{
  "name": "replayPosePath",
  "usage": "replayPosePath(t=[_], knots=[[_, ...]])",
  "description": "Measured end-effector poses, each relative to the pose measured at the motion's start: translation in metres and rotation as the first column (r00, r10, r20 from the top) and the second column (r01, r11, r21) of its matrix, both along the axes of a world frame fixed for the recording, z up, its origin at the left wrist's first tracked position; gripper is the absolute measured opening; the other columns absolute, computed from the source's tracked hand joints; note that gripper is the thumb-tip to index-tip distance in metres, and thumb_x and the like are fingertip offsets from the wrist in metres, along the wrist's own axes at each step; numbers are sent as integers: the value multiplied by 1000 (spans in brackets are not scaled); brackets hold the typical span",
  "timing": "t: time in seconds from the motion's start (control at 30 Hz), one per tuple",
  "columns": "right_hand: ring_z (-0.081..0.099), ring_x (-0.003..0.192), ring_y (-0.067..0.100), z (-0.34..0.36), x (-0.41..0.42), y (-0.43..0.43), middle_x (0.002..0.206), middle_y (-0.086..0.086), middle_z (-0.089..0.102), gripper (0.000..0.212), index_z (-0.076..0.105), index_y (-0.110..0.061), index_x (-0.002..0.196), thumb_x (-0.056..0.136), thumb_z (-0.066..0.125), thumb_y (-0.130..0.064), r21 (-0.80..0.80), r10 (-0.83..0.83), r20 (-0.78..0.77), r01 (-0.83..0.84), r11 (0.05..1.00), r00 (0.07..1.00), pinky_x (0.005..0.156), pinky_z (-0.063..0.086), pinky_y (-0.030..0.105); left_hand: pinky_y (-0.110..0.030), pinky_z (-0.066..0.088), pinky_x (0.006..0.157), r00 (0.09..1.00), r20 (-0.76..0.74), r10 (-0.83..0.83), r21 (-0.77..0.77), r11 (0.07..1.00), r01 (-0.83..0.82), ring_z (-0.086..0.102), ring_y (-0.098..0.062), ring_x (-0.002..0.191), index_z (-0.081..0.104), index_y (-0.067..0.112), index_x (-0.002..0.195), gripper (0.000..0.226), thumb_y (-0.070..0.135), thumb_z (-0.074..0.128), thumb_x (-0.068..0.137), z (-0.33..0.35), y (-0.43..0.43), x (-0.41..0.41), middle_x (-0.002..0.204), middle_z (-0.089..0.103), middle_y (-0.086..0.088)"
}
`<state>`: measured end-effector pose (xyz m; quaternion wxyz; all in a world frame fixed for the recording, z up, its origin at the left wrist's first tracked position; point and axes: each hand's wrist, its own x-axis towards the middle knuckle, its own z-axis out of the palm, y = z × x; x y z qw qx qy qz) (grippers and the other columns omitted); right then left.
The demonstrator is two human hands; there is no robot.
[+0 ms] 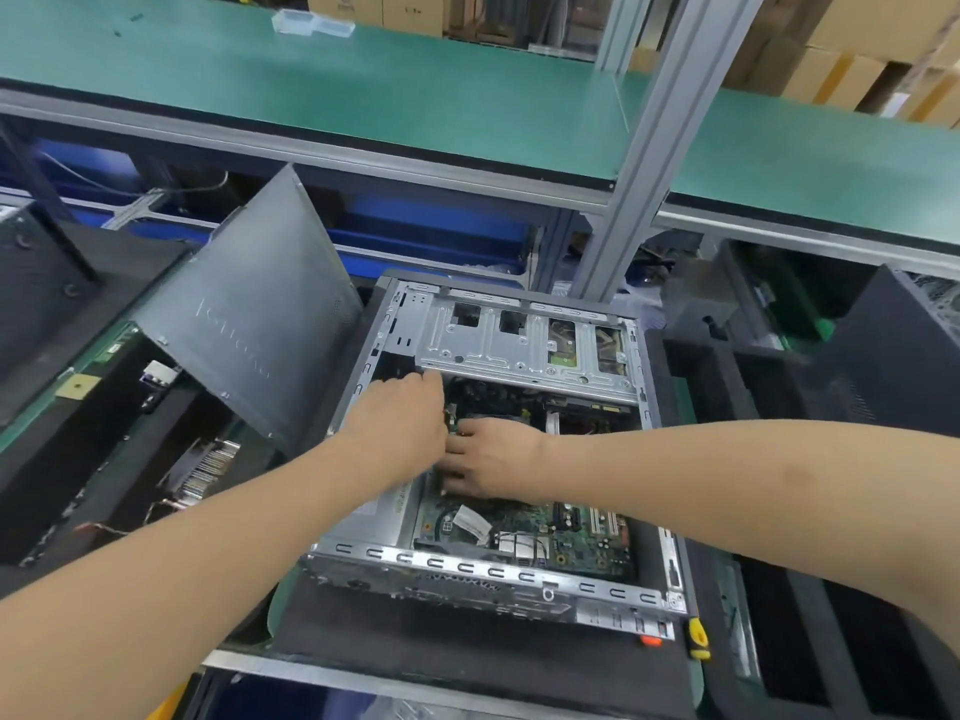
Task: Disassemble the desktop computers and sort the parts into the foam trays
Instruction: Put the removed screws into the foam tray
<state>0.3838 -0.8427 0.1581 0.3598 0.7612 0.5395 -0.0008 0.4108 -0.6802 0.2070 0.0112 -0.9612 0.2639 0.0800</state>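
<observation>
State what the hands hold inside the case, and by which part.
Cannot be told: left hand and right hand meet over the motherboard, their own backs hiding any grip.

The open grey metal computer case (483, 569) lies between the left black foam tray (62, 491), which holds a finned metal heatsink (208, 470), and the right black foam tray (769, 387).

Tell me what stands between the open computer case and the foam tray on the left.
The grey side panel stands there, tilted, as the head view shows.
</observation>
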Motion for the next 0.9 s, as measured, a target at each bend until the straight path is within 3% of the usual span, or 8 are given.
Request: replayPosePath(t=[0.13, 0.27, 0.37, 0.5, 0.67, 0.73, 0.83, 0.9], knots=[[59, 114, 22, -3, -4, -3, 121, -2, 66, 40, 62, -26, 129, 90, 67, -21, 18, -36, 0, 36, 999, 999, 96, 50, 35, -36, 38, 93, 932, 174, -319, 135, 945, 298, 51, -21, 102, 65, 21, 106, 20, 27, 51, 93, -5, 10, -35, 108, 56, -1], [53, 114, 22, 0, -16, -1, 118, -4, 64, 41, 67, -28, 121, 82, 78, -31, -19, -131, -33, 131, 991, 991, 94, 45, 36, -35, 31, 98, 878, 42, -477, 297, 845, 445, 52, -19, 91, 69, 24, 89, 18, 14, 54, 93, -7, 5, -51, 88, 60, 6], [51, 124, 26, -5, -17, -2, 131, 2, 60, 33, 69, -22, 122, 89, 71, -24, -24, -154, -6, 154, 988, 988, 103, 42, 39, -38, 30, 96, 907, -126, -402, 434, 800, 415, 55, -22, 97, 60, 21, 85, 17, 11, 52, 96, -5, -13, -53, 80, 54, 3], [47, 131, 27, -11, -16, -4, 147, 8, 48, 49, 51, -10, 144, 97, 61, -19, 21, -157, 53, 156, 988, 986, 110, 39, 41, -50, 25, 112, 859, -474, -197, 522, 722, 454, 47, -32, 125, 62, 8, 128, 30, 14, 44, 105, -3, -40, -54, 125, 61, -8], [44, 133, 24, -14, -17, -6, 149, 4, 45, 58, 48, -12, 148, 96, 67, -30, 25, -194, 48, 193, 981, 980, 112, 37, 39, -51, 20, 119, 844, -521, -127, 406, 833, 376, 39, -35, 139, 49, 3, 146, 45, 26, 30, 112, 1, -44, -51, 150, 48, -13], [45, 133, 24, -14, -17, -6, 147, 4, 46, 51, 52, -15, 144, 97, 64, -29, 22, -191, 39, 190, 981, 981, 112, 37, 39, -51, 23, 117, 825, -535, -183, 294, 875, 384, 46, -33, 125, 54, 11, 138, 49, 35, 20, 113, 5, -34, -53, 141, 55, -11], [51, 127, 24, -13, -18, -5, 139, 3, 53, 41, 53, -23, 138, 99, 62, -27, 18, -188, 33, 188, 982, 982, 109, 41, 40, -44, 24, 111, 760, -574, -305, 192, 852, 487, 45, -21, 92, 55, 27, 87, 60, 52, 5, 108, 7, -14, -61, 91, 61, 3], [51, 127, 24, -16, -19, -4, 139, 3, 53, 42, 53, -24, 138, 98, 63, -28, 23, -209, 39, 208, 978, 977, 111, 40, 41, -39, 19, 110, 745, -593, -307, 141, 870, 471, 48, -15, 90, 54, 31, 78, 77, 74, -8, 94, 7, -1, -69, 72, 57, 7]])
